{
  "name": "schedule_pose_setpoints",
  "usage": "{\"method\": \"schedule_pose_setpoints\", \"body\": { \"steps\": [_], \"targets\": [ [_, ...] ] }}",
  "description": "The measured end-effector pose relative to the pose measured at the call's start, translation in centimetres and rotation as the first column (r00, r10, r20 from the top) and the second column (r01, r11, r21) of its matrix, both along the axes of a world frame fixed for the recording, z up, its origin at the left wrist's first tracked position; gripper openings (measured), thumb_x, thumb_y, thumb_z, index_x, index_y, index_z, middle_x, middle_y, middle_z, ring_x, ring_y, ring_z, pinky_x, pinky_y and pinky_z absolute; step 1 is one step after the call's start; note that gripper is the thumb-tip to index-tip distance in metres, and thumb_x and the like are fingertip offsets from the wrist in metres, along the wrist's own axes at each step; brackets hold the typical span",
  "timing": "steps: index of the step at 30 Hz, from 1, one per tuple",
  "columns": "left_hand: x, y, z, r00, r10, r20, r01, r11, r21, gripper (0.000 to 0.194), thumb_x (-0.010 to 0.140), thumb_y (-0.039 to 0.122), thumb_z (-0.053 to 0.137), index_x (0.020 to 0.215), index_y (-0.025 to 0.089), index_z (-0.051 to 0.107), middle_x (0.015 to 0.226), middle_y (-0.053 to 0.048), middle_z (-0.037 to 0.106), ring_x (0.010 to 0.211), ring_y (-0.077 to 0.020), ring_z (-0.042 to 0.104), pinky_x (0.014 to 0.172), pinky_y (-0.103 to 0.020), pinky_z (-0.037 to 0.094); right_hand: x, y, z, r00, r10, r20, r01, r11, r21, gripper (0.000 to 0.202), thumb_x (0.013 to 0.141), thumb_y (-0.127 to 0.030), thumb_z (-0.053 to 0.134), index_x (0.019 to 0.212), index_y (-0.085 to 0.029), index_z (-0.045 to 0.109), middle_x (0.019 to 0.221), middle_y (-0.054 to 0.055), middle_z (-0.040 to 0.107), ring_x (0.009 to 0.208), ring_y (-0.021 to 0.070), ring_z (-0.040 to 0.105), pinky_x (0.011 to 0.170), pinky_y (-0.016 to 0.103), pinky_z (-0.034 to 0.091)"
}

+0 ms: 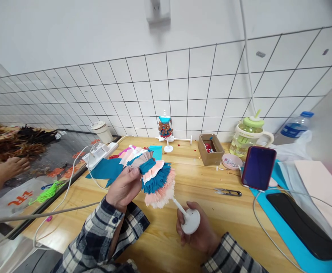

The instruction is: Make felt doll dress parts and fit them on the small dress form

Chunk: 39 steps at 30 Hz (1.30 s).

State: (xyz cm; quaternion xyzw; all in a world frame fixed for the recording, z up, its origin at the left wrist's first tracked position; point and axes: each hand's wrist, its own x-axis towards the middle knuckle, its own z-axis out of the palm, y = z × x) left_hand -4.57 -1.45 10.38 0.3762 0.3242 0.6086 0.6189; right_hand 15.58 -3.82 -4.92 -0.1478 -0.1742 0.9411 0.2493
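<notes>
A small dress form (158, 182) with ruffled blue and peach layers lies tilted between my hands over the wooden table. My left hand (125, 185) pinches the blue and greyish fabric at its upper end. Its white stand (191, 221) rests in my right hand (196, 231), whose fingers are wrapped round the base. Blue sheets (105, 169) and peach and white pieces lie behind my left hand. Against the tiled wall stands another small dress form (165, 129) in brown, red and blue.
Thread snips (227, 192) lie right of centre. A cardboard box (210, 149), pink dish (232, 161), green-lidded jug (247, 136), upright phone (259, 168) and black phone (304, 223) stand or lie rightward. A power strip (101, 153) with cables and another person's hand (15, 167) are left.
</notes>
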Motion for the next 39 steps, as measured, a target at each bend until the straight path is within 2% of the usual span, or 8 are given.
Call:
{"method": "schedule_pose_setpoints", "body": {
  "steps": [7, 11, 12, 14, 16, 21, 29, 39],
  "targets": [
    [0.4, 0.3, -0.9, 0.995, 0.095, 0.017, -0.095, 0.995, -0.005, 0.068, 0.059, 0.031, 0.084, 0.121, 0.018, 0.059, 0.115, -0.008, 0.067, 0.100, -0.0246, 0.065, 0.086, -0.029, 0.053, -0.4, -0.3, -1.5, 0.993, 0.084, -0.079, -0.085, 0.996, -0.010, 0.056, 0.082, -0.061, 0.032, 0.064, -0.014, 0.054, 0.050, 0.008, 0.063, 0.038, 0.0143, 0.055, 0.033, 0.022, 0.042],
    [0.3, 0.3, -0.9, 0.993, 0.114, -0.011, -0.113, 0.993, 0.037, 0.073, 0.063, 0.034, 0.081, 0.128, 0.020, 0.053, 0.115, -0.010, 0.067, 0.102, -0.0260, 0.064, 0.088, -0.033, 0.052, 0.6, 0.1, -0.8, 0.987, -0.002, 0.161, -0.042, 0.962, 0.269, 0.054, 0.083, -0.061, 0.038, 0.074, -0.013, 0.061, 0.066, 0.010, 0.068, 0.050, 0.0161, 0.059, 0.041, 0.024, 0.045],
    [0.2, 0.2, -0.8, 0.992, 0.121, -0.024, -0.119, 0.991, 0.055, 0.076, 0.062, 0.034, 0.081, 0.131, 0.021, 0.050, 0.115, -0.009, 0.067, 0.102, -0.0260, 0.064, 0.088, -0.033, 0.052, 1.0, 0.3, -0.4, 0.958, -0.127, 0.259, 0.006, 0.906, 0.422, 0.048, 0.083, -0.056, 0.045, 0.083, -0.013, 0.065, 0.081, 0.012, 0.070, 0.063, 0.0175, 0.063, 0.051, 0.026, 0.048],
    [0.0, -0.2, -0.6, 0.988, 0.137, -0.064, -0.130, 0.986, 0.102, 0.085, 0.059, 0.035, 0.084, 0.134, 0.022, 0.046, 0.112, -0.009, 0.068, 0.101, -0.0259, 0.064, 0.088, -0.033, 0.052, 1.8, 0.7, 0.3, 0.856, -0.389, 0.339, 0.009, 0.667, 0.745, 0.035, 0.079, -0.045, 0.062, 0.099, -0.017, 0.067, 0.113, 0.012, 0.064, 0.101, 0.0224, 0.059, 0.082, 0.033, 0.048],
    [0.1, -0.6, -0.4, 0.980, 0.159, -0.120, -0.141, 0.979, 0.147, 0.095, 0.054, 0.035, 0.086, 0.137, 0.023, 0.042, 0.109, -0.008, 0.068, 0.100, -0.0258, 0.064, 0.086, -0.032, 0.052, 2.4, 0.7, 1.0, 0.817, -0.502, 0.284, -0.029, 0.456, 0.889, 0.033, 0.084, -0.042, 0.057, 0.109, -0.022, 0.065, 0.118, 0.010, 0.061, 0.111, 0.0230, 0.053, 0.093, 0.037, 0.041],
    [1.1, -1.1, -0.4, 0.959, 0.200, -0.202, -0.162, 0.969, 0.189, 0.104, 0.047, 0.039, 0.088, 0.138, 0.025, 0.039, 0.119, -0.010, 0.062, 0.104, -0.0281, 0.062, 0.083, -0.031, 0.053, 1.7, -0.4, 2.1, 0.805, -0.542, 0.241, -0.148, 0.208, 0.967, 0.023, 0.090, -0.038, 0.050, 0.095, -0.024, 0.067, 0.091, 0.003, 0.066, 0.093, 0.0184, 0.057, 0.101, 0.041, 0.031],
    [2.0, -1.0, -0.8, 0.992, 0.048, -0.114, -0.032, 0.989, 0.143, 0.086, 0.060, 0.034, 0.083, 0.136, 0.024, 0.044, 0.118, -0.009, 0.064, 0.106, -0.0229, 0.061, 0.091, -0.028, 0.048, 1.3, -0.9, 2.0, 0.757, -0.586, 0.290, -0.164, 0.259, 0.952, 0.034, 0.093, -0.037, 0.045, 0.072, -0.019, 0.065, 0.076, 0.002, 0.063, 0.075, 0.0141, 0.056, 0.072, 0.026, 0.039],
    [2.1, -0.7, -1.5, 0.990, 0.060, -0.126, -0.045, 0.992, 0.116, 0.093, 0.057, 0.034, 0.085, 0.138, 0.025, 0.040, 0.115, -0.008, 0.066, 0.106, -0.0255, 0.061, 0.090, -0.033, 0.047, 0.9, -1.1, 1.7, 0.799, -0.537, 0.271, -0.109, 0.314, 0.943, 0.042, 0.092, -0.046, 0.044, 0.071, -0.018, 0.067, 0.077, 0.004, 0.065, 0.073, 0.0142, 0.057, 0.068, 0.026, 0.038]
  ]
}}
